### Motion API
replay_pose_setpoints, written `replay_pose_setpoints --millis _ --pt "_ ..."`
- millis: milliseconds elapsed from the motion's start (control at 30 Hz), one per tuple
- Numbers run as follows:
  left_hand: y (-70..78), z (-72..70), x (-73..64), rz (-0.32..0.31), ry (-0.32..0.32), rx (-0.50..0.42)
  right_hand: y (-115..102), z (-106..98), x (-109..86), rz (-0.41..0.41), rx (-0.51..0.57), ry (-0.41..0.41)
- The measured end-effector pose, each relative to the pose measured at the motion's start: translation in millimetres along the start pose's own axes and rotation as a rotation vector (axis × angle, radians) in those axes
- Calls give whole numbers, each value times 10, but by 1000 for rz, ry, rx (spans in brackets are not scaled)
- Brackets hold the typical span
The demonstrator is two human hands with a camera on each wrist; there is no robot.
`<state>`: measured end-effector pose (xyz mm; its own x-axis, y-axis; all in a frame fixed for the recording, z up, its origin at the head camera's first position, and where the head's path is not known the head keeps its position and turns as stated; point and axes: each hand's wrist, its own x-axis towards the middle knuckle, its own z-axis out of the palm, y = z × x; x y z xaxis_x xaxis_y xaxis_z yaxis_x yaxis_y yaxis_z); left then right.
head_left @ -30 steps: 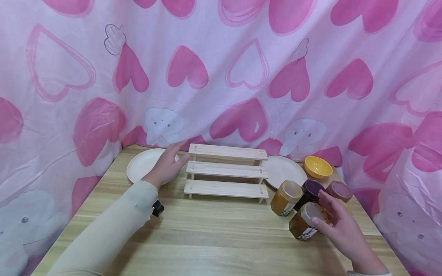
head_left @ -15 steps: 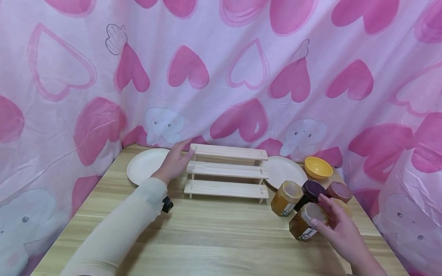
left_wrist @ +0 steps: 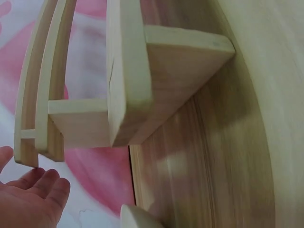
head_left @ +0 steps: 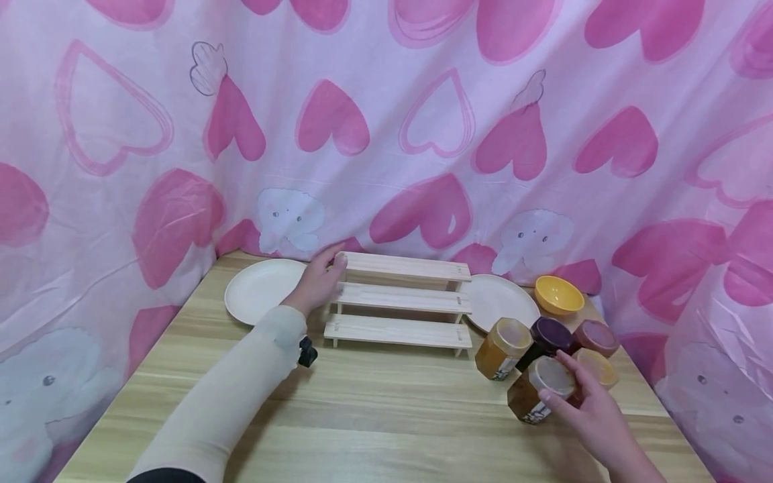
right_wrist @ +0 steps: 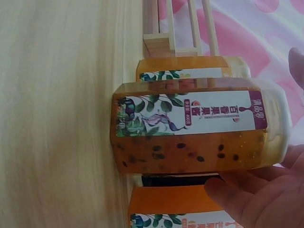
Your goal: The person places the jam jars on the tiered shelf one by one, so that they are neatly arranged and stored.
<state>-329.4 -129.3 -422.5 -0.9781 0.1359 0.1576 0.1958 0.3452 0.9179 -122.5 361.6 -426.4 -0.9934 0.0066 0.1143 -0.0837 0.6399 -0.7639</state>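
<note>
My right hand (head_left: 588,412) is at a hexagonal jar of passion fruit jam (head_left: 537,392), which stands on the table. In the right wrist view, its fingers (right_wrist: 247,185) lie along one side of the passion fruit jam jar (right_wrist: 190,147), while the thumb (right_wrist: 297,66) stands apart from it above. The jar is amber with dark seeds, a white label and a pale lid. At the left end of a three-tier wooden display stand (head_left: 398,329) is my left hand (head_left: 320,278). The left wrist view shows its loosely bent fingers (left_wrist: 47,185) right at the top board's end, holding nothing.
Around the passion fruit jar stand an orange jar (head_left: 504,349), a dark purple-lidded jar (head_left: 546,339), a reddish-lidded jar (head_left: 596,335) and a yellow-orange one (head_left: 596,365). White plates (head_left: 260,292) flank the stand; a yellow bowl (head_left: 558,295) sits back right. A heart-patterned curtain (head_left: 386,134) hangs behind.
My left hand has moved right, from over the left plate to the stand's top-tier end. My right hand has come in closer around the passion fruit jam jar. The jars have stayed put.
</note>
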Motion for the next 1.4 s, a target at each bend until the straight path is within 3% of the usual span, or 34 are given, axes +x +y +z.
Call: replay_pose_setpoints --millis 267,533,700,1067,1400 --pt "-28 120 27 -71 -7 -59 16 -5 14 93 8 -31" --pt "-67 193 74 -96 37 -49 -6 48 25 95 -43 55" --pt "-108 206 100 -84 69 -40 9 100 22 60 -39 99" --pt "-240 223 149 -78 112 -78 47 156 22 69 -32 98" --pt "-235 295 162 -71 141 -121 51 119 12 53 -41 106"
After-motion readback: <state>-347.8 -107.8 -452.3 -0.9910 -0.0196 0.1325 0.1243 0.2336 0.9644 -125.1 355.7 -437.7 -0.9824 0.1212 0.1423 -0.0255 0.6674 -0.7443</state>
